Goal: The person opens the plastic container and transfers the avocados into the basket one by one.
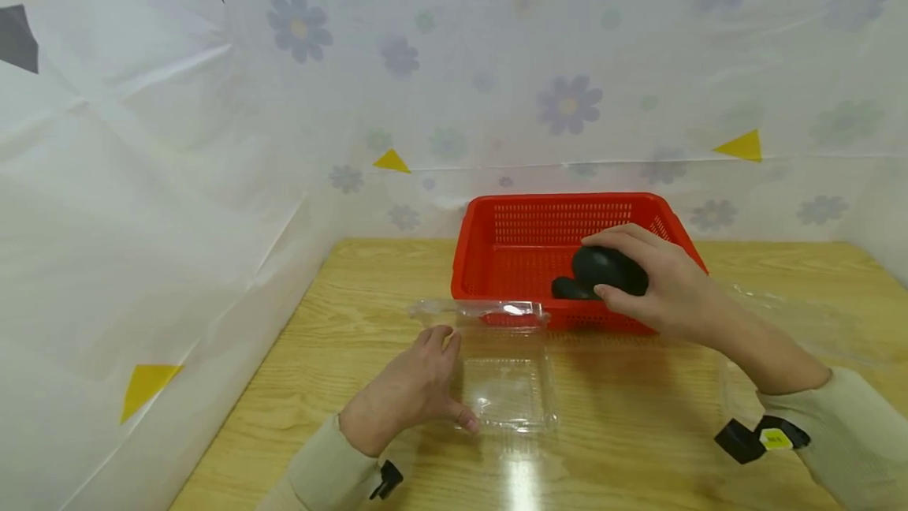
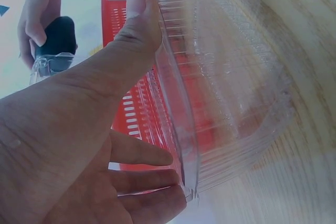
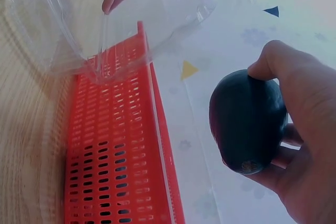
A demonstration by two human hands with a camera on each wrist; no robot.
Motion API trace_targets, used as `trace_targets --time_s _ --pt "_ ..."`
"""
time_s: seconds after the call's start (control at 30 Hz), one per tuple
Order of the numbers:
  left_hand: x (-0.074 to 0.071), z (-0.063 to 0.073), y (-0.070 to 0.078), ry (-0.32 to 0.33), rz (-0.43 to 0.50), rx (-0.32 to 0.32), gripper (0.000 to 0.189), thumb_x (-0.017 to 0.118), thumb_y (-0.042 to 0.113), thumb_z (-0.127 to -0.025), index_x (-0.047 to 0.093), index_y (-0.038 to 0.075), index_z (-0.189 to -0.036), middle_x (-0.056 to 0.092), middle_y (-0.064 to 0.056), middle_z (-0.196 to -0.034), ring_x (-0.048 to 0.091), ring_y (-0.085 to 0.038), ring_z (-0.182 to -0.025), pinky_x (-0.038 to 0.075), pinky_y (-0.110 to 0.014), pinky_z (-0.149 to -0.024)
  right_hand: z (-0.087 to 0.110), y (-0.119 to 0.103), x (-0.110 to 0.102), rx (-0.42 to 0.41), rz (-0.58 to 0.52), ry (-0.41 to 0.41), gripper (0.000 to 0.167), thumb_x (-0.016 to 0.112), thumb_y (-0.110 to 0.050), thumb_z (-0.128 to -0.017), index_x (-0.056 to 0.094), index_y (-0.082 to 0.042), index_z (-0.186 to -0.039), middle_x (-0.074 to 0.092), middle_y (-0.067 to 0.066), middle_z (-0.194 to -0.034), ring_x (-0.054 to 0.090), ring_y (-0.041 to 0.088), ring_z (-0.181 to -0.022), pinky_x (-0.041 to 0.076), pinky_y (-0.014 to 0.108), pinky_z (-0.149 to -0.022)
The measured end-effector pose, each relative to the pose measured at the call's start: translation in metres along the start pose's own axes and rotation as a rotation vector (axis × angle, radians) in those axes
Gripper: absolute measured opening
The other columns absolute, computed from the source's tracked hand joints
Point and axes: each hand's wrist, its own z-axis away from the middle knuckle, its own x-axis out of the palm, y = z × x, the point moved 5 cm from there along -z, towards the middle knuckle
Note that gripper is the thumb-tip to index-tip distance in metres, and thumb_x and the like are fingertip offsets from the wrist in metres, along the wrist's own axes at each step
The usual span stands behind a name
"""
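Note:
My right hand [image 1: 670, 286] holds a dark, smooth oval fruit that looks like an avocado [image 1: 603, 268], thumb on one side and fingers on the other. It is above the front right of the red basket [image 1: 521, 259]. Under it, another dark fruit [image 1: 565, 288] lies in the basket, partly hidden. My left hand [image 1: 411, 385] rests at the left side of a clear plastic clamshell box [image 1: 507, 393], its thumb and extended fingers spread wide along the rim [image 2: 181, 108]. The box stands with its lid raised towards the basket, and no contents show inside.
More clear plastic packaging [image 1: 801, 326] lies on the right of the wooden table [image 1: 312, 361], partly behind my right forearm. A white flower-print sheet [image 1: 496, 61] hangs behind the basket and along the left side.

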Motion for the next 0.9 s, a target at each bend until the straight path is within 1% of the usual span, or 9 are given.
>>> trace_targets --time_s 0.17,0.4,0.6,0.73,0.9 --pt "-0.001 0.001 0.001 0.007 -0.011 0.002 0.12 0.075 0.076 -0.058 0.042 -0.004 -0.142 0.044 -0.021 -0.146 0.046 -0.035 -0.133 0.052 -0.04 -0.103 -0.007 0.011 0.004 0.064 0.007 -0.013 0.052 0.077 -0.016 -0.084 0.057 -0.022 -0.132 0.057 0.003 -0.128 0.057 0.026 -0.104 0.056 0.045 -0.076" --pt "-0.001 0.002 0.001 0.002 0.001 0.001 0.12 0.075 0.075 -0.058 0.042 -0.003 -0.143 0.043 -0.021 -0.147 0.045 -0.034 -0.135 0.051 -0.04 -0.104 -0.013 0.027 0.019 0.136 -0.009 -0.022 0.051 0.078 -0.017 -0.084 0.057 -0.017 -0.131 0.057 0.007 -0.127 0.057 0.029 -0.107 0.056 0.052 -0.083" --pt "-0.002 0.003 0.002 0.006 -0.007 0.003 0.119 0.076 0.075 -0.058 0.043 -0.003 -0.142 0.044 -0.021 -0.146 0.046 -0.035 -0.134 0.052 -0.041 -0.102 -0.017 0.03 0.03 0.15 -0.019 -0.074 0.051 0.076 -0.021 -0.087 0.055 -0.014 -0.133 0.056 0.012 -0.128 0.057 0.034 -0.108 0.056 0.056 -0.086" --pt "-0.001 0.004 0.002 0.002 -0.004 -0.001 0.119 0.075 0.075 -0.058 0.043 -0.002 -0.142 0.043 -0.021 -0.146 0.045 -0.034 -0.134 0.052 -0.04 -0.102 -0.019 0.031 0.036 0.164 -0.015 -0.108 0.052 0.075 -0.025 -0.089 0.054 -0.014 -0.135 0.055 0.013 -0.129 0.057 0.035 -0.108 0.056 0.055 -0.086" --pt "-0.001 0.004 0.002 -0.005 -0.007 -0.01 0.12 0.075 0.076 -0.058 0.042 -0.002 -0.143 0.043 -0.02 -0.147 0.045 -0.034 -0.135 0.053 -0.041 -0.1 -0.023 0.032 0.042 0.175 -0.006 -0.13 0.051 0.074 -0.028 -0.09 0.055 -0.014 -0.135 0.056 0.013 -0.127 0.058 0.034 -0.106 0.056 0.055 -0.086"
